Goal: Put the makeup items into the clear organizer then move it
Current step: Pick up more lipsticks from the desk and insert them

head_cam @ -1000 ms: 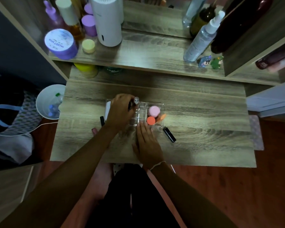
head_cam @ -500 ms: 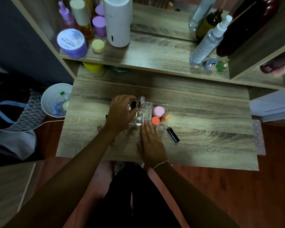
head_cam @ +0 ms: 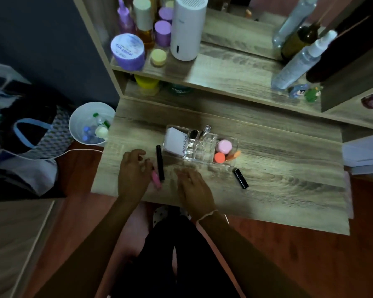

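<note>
Left of the clear organizer (head_cam: 200, 145), the left hand (head_cam: 134, 175) is curled loosely over a pink tube (head_cam: 156, 179), ready for loading; whether it is gripped cannot be told. The right hand (head_cam: 195, 190) is laid flat and empty.

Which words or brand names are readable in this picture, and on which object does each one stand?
"MUSTHVE", read upside down and uncertain: lid of the purple jar on the shelf.
"skin", with blurred letters before it: white tube in the clear organizer.
White letters on the green jar under the shelf: too blurred to read.
Nothing else is legible.
</note>
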`<act>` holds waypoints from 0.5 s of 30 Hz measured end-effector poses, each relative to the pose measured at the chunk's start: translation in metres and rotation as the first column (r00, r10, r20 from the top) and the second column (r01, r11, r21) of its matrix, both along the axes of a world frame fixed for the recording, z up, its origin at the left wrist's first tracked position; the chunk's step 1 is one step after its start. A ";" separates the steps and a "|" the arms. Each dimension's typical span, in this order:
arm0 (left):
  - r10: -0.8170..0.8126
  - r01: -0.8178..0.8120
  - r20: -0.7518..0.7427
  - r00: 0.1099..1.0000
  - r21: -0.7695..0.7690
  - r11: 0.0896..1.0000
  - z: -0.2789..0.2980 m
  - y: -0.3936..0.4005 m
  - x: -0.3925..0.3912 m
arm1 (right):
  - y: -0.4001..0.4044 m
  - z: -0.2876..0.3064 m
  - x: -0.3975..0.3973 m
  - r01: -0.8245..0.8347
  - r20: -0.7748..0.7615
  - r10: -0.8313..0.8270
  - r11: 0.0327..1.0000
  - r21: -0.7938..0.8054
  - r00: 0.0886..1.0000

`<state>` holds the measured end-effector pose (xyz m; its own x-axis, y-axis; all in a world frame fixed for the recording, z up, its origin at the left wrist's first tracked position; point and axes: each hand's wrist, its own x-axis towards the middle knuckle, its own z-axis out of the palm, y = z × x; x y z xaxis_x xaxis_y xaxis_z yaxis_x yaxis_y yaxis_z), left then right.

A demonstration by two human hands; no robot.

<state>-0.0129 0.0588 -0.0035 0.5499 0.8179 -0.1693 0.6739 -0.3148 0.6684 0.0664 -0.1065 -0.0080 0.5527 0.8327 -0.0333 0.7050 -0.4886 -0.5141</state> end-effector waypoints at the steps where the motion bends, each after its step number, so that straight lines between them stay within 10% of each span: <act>1: 0.021 -0.021 -0.015 1.000 -0.011 1.000 0.000 -0.003 -0.003 | 0.009 0.003 0.000 -0.028 -0.010 0.028 1.000 -0.002 1.000; 15: -0.022 0.000 -0.150 0.988 -0.148 0.989 -0.007 -0.008 -0.019 | 0.042 -0.007 -0.003 0.003 0.031 0.003 0.980 -0.198 1.000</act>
<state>-0.0314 0.0512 -0.0109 0.5179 0.7717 -0.3692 0.7675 -0.2285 0.5989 0.0636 -0.0642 -0.0148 0.5560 0.8113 -0.1804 0.7193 -0.5785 -0.3847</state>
